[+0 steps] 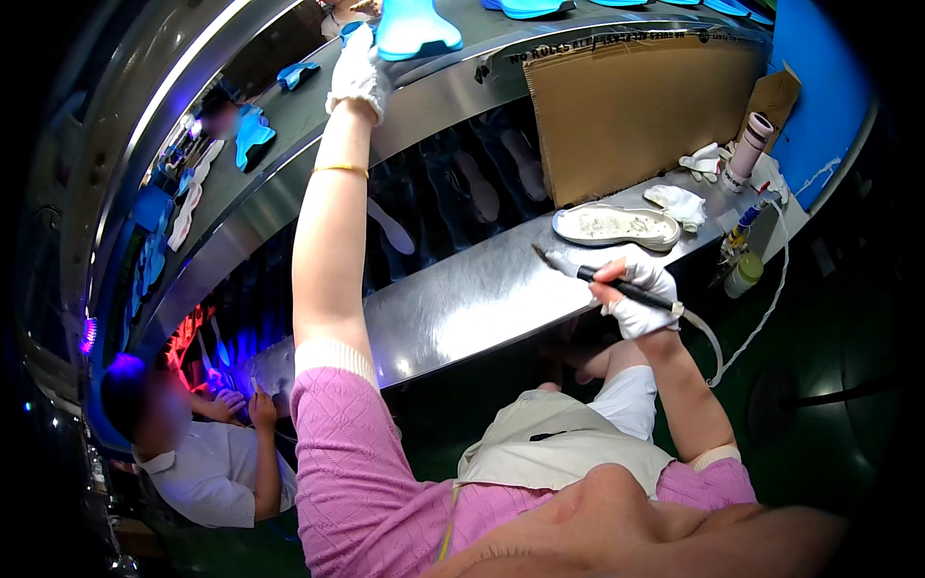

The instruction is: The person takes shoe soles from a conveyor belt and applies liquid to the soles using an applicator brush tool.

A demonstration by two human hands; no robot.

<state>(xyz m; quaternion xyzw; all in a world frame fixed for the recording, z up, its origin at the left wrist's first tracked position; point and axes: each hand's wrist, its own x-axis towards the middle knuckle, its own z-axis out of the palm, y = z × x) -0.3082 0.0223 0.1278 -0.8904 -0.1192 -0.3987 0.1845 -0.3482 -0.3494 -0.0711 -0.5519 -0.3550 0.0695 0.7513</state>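
Observation:
My left hand [358,69], in a white glove, is stretched up to the upper conveyor and grips a bright blue shoe sole [414,29] at its near edge. My right hand [636,289], also gloved in white, holds a black pen-like brush tool [593,277] over the steel worktop [472,299]; its tip points left and a white cord runs from its back end. Just beyond the right hand, an oval metal tray [617,226] with whitish residue rests on the worktop.
A cardboard sheet [636,111] leans behind the tray. White rags [679,204], a roll [750,144] and a small bottle [744,275] sit at the right. More blue soles [252,135] ride the conveyor. Another person [193,453] works at lower left.

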